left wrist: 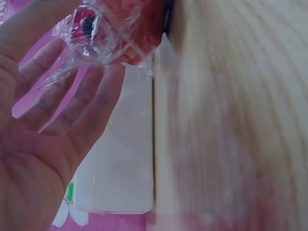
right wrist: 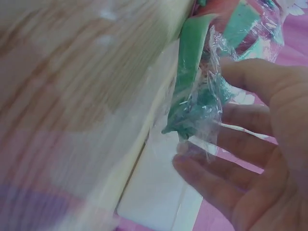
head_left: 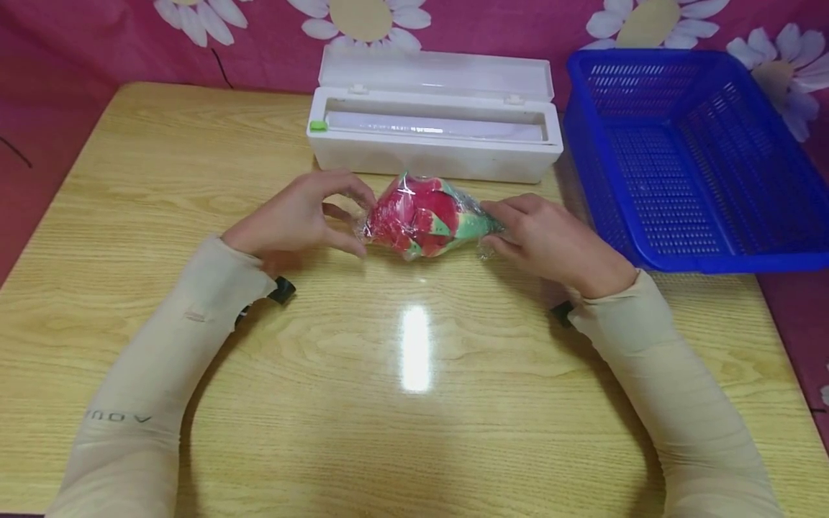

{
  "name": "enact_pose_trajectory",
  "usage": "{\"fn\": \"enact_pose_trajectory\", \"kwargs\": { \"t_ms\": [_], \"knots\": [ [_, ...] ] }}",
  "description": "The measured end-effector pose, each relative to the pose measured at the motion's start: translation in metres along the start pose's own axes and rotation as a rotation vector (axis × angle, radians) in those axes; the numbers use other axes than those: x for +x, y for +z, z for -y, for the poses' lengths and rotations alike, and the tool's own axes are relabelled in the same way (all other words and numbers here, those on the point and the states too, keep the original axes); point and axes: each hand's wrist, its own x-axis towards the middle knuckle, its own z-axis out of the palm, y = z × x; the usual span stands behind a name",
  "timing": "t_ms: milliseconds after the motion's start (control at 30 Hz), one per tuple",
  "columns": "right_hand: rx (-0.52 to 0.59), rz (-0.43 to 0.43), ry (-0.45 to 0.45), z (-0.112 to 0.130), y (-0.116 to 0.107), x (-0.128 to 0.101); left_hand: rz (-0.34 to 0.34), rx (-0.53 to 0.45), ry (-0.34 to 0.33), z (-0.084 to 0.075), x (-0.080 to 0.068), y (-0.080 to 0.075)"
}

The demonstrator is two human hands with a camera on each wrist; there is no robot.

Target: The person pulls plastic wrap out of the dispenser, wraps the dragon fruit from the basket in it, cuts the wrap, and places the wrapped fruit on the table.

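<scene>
A red dragon fruit (head_left: 430,216) with green scales, wrapped in crinkled clear cling film (left wrist: 103,36), lies sideways between the two hands in the head view. At its red left end, my left hand (head_left: 301,216) is spread, with fingertips right at the loose film. The left wrist view shows those fingers (left wrist: 111,91) long and fairly straight. Around the green right end, my right hand (head_left: 544,234) pinches the film-covered tip between thumb and fingers. The right wrist view shows the green tip (right wrist: 190,103) inside loose film beside the right fingers (right wrist: 245,139).
Behind the fruit stands a white cling film dispenser (head_left: 430,155), lid raised, a film roll (head_left: 434,127) inside and a green slider at its left. A blue perforated basket (head_left: 637,241) stands at the back right. The wooden table (head_left: 414,439) meets a pink flowered cloth (head_left: 505,25).
</scene>
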Motion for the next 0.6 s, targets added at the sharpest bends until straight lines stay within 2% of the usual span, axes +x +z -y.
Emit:
{"fn": "enact_pose_trajectory", "kwargs": {
  "t_ms": [200, 333, 467, 600],
  "knots": [
    [0.011, 0.004, 0.002, -0.003, -0.002, -0.001, -0.044, 0.116, 0.067, 0.000, 0.002, 0.005],
    [0.016, 0.022, 0.036, -0.004, -0.005, -0.002, -0.069, 0.151, 0.066, -0.001, 0.002, 0.005],
    [0.059, 0.096, 0.081, -0.003, -0.011, -0.004, -0.084, 0.158, 0.039, -0.003, 0.001, 0.004],
    [0.118, 0.185, 0.121, -0.005, -0.015, -0.006, -0.118, 0.187, 0.057, 0.000, 0.001, 0.003]
  ]
}}
